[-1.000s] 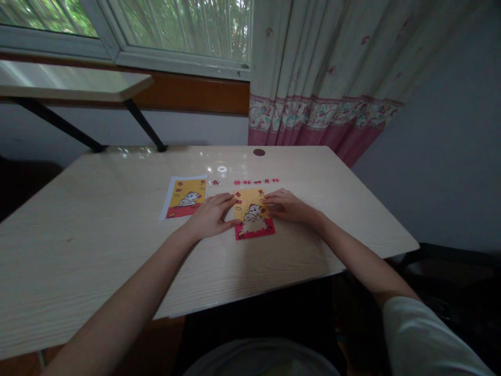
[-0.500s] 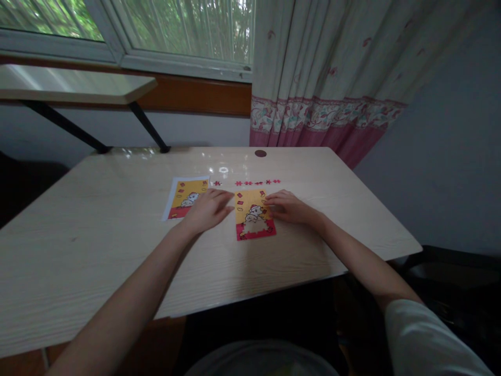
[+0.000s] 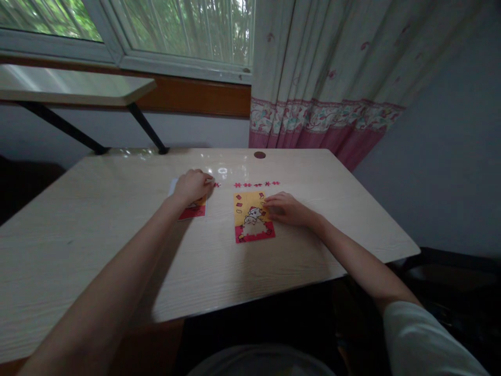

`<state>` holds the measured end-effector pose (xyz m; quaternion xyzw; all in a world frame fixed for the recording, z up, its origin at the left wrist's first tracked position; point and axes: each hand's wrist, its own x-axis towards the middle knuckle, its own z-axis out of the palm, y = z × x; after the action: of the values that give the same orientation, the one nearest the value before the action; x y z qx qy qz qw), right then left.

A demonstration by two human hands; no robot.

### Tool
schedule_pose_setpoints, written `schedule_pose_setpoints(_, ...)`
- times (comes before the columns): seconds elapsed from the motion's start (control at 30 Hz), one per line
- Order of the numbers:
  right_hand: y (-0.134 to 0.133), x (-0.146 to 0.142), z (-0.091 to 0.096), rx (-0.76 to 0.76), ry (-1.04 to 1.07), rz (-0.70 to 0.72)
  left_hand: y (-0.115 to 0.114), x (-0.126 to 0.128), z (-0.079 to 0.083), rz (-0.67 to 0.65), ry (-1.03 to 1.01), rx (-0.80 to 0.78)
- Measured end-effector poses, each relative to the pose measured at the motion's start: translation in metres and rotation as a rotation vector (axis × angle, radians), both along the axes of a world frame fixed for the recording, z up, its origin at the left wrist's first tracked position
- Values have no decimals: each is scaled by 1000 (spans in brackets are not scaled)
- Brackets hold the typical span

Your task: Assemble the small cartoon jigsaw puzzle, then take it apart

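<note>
A jigsaw puzzle [image 3: 254, 197] with a yellow and red picture of a white cartoon animal lies flat, with a gap in its lower middle. My right hand [image 3: 287, 209] rests at its right edge, fingers stretched and a little apart. Further left, my left hand [image 3: 192, 185] reaches over a printed picture sheet [image 3: 193, 212] and covers its upper part. Its fingertips are pinched at a small red puzzle piece [image 3: 217, 185] on the table. More red puzzle pieces [image 3: 247, 185] form a row above the puzzle.
Everything lies on a pale wood-grain table [image 3: 203, 277]. A round dark cap [image 3: 260, 155] sits near its back edge. At the back left stands a raised shelf [image 3: 78, 86] on black supports. A curtain [image 3: 305, 112] hangs behind, beside the window.
My left hand has moved from the puzzle's left edge up and left to the single piece, now covering much of the sheet. My right hand has stayed at the puzzle's right edge.
</note>
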<state>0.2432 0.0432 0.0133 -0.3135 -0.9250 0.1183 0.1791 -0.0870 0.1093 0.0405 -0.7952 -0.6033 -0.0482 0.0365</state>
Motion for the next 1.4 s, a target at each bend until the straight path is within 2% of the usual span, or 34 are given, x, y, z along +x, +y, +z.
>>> schedule_pose_setpoints(0.3,1,0,-1,13,11,11,3,9,-3,-21,-61,-22)
schedule_pose_setpoints(0.67,1,0,-1,18,21,14,1,20,-10,-60,-102,30)
schedule_pose_setpoints(0.83,2,0,-3,17,27,7,-4,25,-14,-48,-449,-2)
schedule_pose_setpoints(0.9,2,0,-3,16,27,5,-10,30,-14,-23,-672,-48)
schedule_pose_setpoints(1.03,0,-2,-2,25,25,-2,-30,46,-9,53,-1254,-199)
schedule_pose_setpoints(1.1,-1,-5,-1,45,53,-21,-44,56,-8,57,-1437,-278)
schedule_pose_setpoints(1.23,-7,-17,1,128,208,-111,-68,72,-13,44,-1543,-395)
schedule_pose_setpoints(1.4,-18,-33,3,179,348,-222,-81,85,-22,-59,-1513,-448)
